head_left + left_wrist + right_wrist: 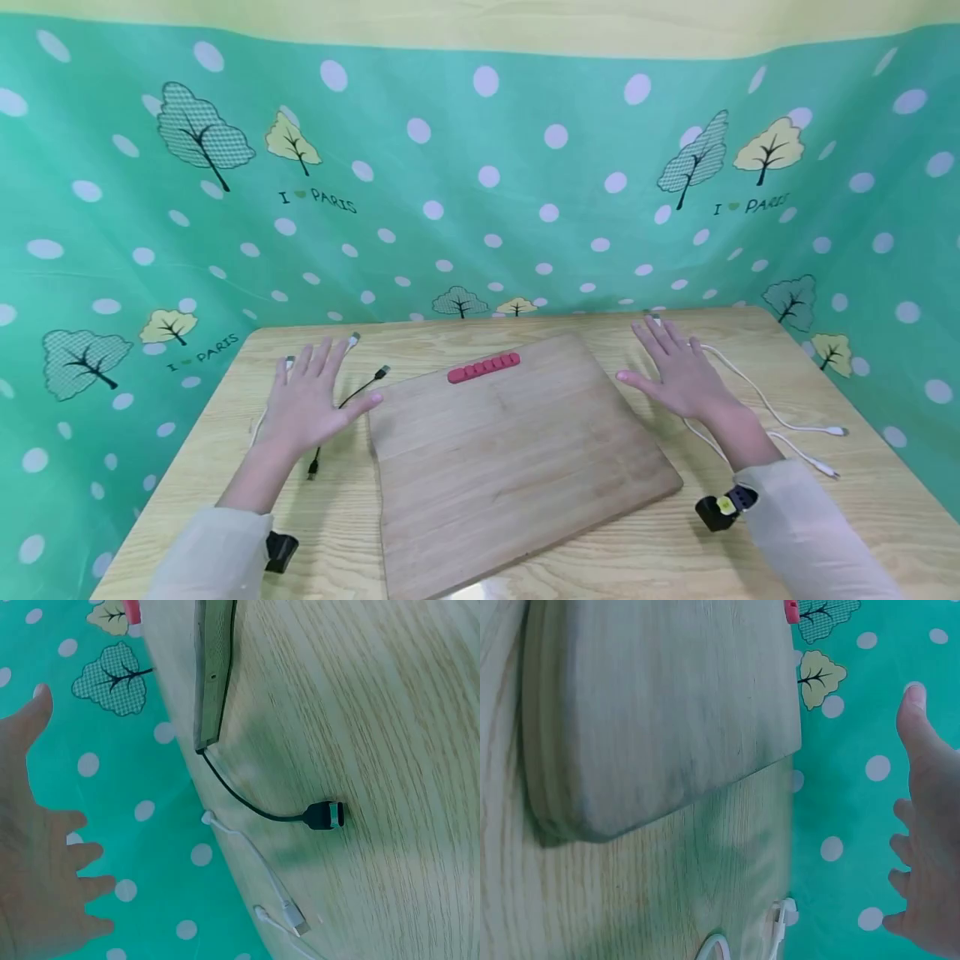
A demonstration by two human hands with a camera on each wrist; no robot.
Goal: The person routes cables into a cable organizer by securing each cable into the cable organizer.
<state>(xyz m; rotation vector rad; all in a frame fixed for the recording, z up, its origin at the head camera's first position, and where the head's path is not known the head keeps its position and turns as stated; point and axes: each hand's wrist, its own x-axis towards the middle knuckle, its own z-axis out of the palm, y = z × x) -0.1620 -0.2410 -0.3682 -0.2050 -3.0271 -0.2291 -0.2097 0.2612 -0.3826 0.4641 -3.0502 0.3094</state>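
Note:
My left hand (pixel 306 408) is held palm down with fingers spread, over the cables left of a wooden board (pixel 517 458). It holds nothing. Under and beside it lie a short black USB cable (pixel 364 388) and white cables, one with its plug (pixel 352 340) showing past the fingertips. My right hand (pixel 681 379), also spread and holding nothing, hovers right of the board, over white cables (pixel 750 383) partly hidden by the hand and forearm. A red slotted strip (pixel 483 367) lies on the board near its far edge. In the left wrist view, the black USB plug (pixel 324 815) faces the camera.
The board lies turned at an angle on a light wood table (pixel 337 533). A green dotted cloth (pixel 487 183) with trees hangs behind the table and at both sides. Small black devices (pixel 281 552) sit at both wrists.

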